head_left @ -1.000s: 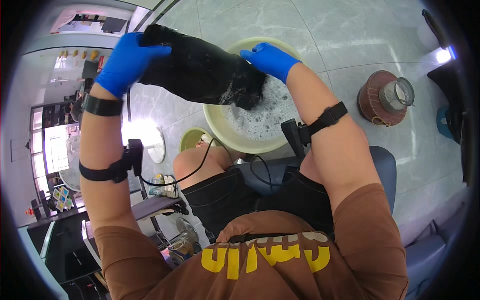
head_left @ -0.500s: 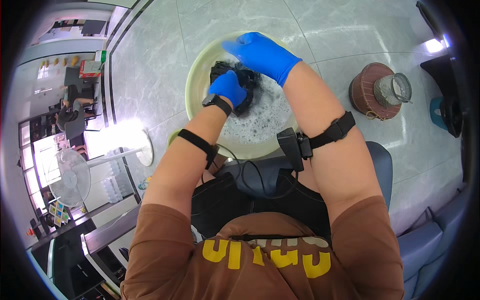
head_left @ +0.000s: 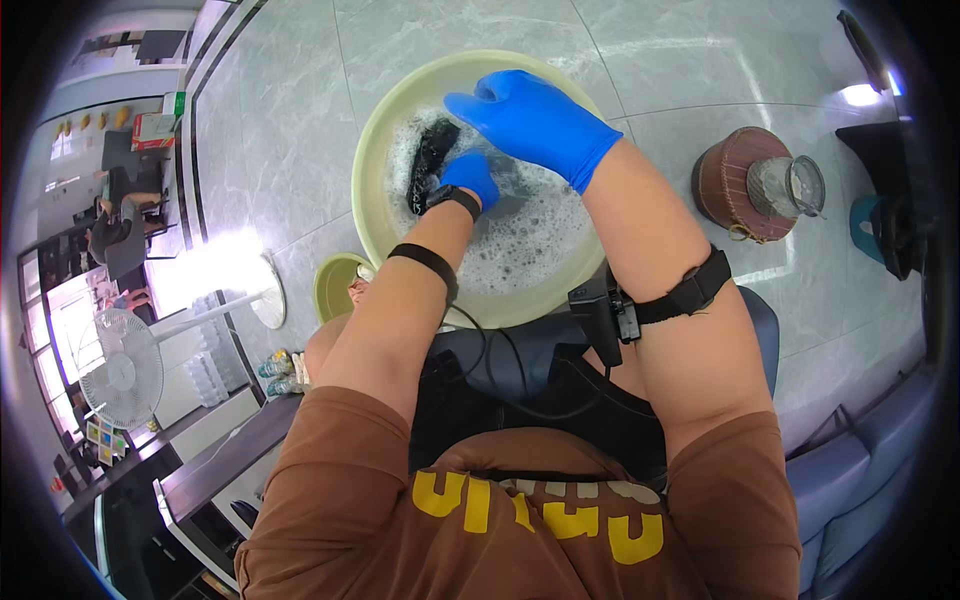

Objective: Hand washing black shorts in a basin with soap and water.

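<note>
A pale green basin of sudsy water lies in front of my knees. Black wet cloth shows through the foam on its left side. My left hand, in a blue glove, is dipped in the water just right of that cloth; its fingers are hidden by water and glove. Over the far right of the basin is my right hand, gloved in blue as well. Its fingers curl under and its thumb points left; what they may hold is out of sight. Dark cloudy water spreads below both hands.
A small green basin stands at lower left, near bottles. To the right, a glass jar rests on a brown round stool. A white fan is at left, a blue sofa at lower right. A cable hangs by my knees.
My left hand has gone lower into the water and slightly right. The black cloth now lies left of it rather than spread beneath it. The right hand has shifted slightly right and down.
</note>
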